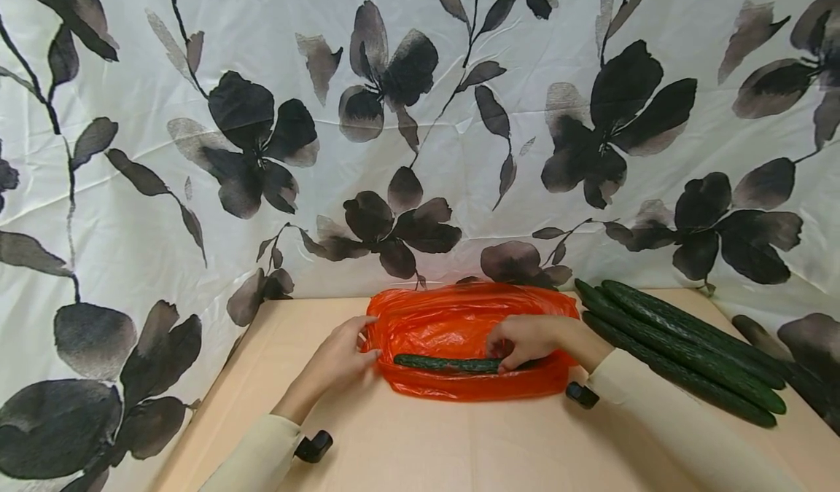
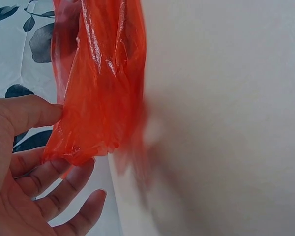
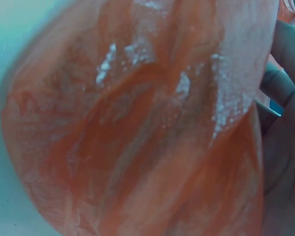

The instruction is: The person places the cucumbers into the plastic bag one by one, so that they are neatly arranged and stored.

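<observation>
A red plastic bag [image 1: 446, 317] lies spread open across the middle of the table. In its opening rests a dark green cucumber [image 1: 446, 364], lying sideways. My right hand [image 1: 528, 339] reaches into the bag and grips the cucumber near its right end, which is partly hidden by the fingers. At the bag's left end, my left hand [image 1: 341, 353] holds the edge between thumb and fingertips. The left wrist view shows the bag's gathered end [image 2: 93, 108] between that thumb and the fingers. Red film fills most of the right wrist view, with the right hand's fingers [image 3: 285, 54] at its right edge.
Several long cucumbers [image 1: 682, 353] lie side by side on the table's right, near the right forearm. The light tan table [image 1: 446, 448] ends at a hanging white cloth [image 1: 485, 157] with dark flowers. Each wrist carries a small black camera.
</observation>
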A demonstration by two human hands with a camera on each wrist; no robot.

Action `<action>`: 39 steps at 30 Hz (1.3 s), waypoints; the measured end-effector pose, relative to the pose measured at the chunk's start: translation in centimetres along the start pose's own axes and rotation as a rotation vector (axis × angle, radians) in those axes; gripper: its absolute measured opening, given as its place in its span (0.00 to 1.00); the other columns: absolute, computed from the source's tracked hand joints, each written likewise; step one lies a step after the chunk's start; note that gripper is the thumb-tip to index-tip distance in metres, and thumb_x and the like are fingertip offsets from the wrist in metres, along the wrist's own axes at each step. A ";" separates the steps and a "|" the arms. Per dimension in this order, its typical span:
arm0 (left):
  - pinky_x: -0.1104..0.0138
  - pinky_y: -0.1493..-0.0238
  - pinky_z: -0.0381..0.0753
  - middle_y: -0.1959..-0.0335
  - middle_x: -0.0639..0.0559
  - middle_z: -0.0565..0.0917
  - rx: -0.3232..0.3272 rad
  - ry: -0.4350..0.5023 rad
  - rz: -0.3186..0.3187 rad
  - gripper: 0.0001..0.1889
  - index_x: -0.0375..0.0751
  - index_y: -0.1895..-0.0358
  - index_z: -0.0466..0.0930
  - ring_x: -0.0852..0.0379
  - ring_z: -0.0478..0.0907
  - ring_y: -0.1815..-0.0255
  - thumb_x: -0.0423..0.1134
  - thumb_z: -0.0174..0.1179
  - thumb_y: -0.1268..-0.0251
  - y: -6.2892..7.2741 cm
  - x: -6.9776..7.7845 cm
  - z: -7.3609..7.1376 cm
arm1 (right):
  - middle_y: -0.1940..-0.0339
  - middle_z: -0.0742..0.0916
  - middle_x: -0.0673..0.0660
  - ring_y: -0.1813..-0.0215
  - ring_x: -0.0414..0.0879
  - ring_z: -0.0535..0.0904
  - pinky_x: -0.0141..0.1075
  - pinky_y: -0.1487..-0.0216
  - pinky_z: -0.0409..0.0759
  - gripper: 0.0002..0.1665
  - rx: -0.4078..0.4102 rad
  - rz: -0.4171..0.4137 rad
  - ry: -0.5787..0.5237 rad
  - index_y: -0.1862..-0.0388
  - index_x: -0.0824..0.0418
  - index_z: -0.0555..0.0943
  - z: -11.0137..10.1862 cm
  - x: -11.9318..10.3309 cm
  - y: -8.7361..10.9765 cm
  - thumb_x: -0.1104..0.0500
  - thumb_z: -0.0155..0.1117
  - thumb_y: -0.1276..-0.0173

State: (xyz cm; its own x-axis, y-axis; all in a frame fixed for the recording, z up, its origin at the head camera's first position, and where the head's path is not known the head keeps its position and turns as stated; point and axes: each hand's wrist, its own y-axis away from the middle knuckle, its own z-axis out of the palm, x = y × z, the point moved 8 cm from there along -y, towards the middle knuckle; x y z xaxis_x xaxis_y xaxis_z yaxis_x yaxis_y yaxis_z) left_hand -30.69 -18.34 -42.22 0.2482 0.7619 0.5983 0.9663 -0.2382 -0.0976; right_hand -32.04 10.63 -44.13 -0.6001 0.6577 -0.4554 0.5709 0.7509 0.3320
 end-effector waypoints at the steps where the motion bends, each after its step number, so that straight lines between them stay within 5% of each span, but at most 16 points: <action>1: 0.63 0.60 0.80 0.50 0.46 0.82 0.000 -0.003 0.001 0.32 0.34 0.34 0.75 0.57 0.77 0.62 0.33 0.73 0.43 0.0 0.0 0.0 | 0.69 0.81 0.40 0.64 0.37 0.76 0.32 0.56 0.78 0.10 0.004 -0.006 0.000 0.58 0.42 0.83 0.0 0.0 0.0 0.49 0.75 0.37; 16: 0.62 0.60 0.80 0.51 0.45 0.83 -0.011 -0.012 0.013 0.31 0.34 0.34 0.75 0.55 0.77 0.63 0.31 0.72 0.43 0.0 0.4 0.1 | 0.58 0.86 0.41 0.58 0.34 0.80 0.37 0.52 0.82 0.16 0.135 -0.102 0.031 0.50 0.49 0.85 -2.0 0.1 3.6 0.46 0.71 0.32; 39: 0.64 0.61 0.80 0.51 0.45 0.83 -0.004 -0.011 0.015 0.31 0.34 0.34 0.75 0.54 0.78 0.63 0.32 0.72 0.43 0.3 0.2 -0.1 | 0.59 0.86 0.43 0.60 0.39 0.82 0.35 0.56 0.84 0.14 0.322 -0.040 -0.107 0.47 0.48 0.85 -6.0 3.7 11.8 0.51 0.69 0.30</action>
State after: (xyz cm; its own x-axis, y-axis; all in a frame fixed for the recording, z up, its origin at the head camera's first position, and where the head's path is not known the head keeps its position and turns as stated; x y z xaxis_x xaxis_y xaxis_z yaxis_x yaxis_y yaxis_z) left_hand -30.35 -18.32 -42.05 0.2636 0.7650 0.5876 0.9621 -0.2524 -0.1030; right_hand -30.92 22.28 -36.94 -0.5733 0.6048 -0.5527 0.7056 0.7074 0.0421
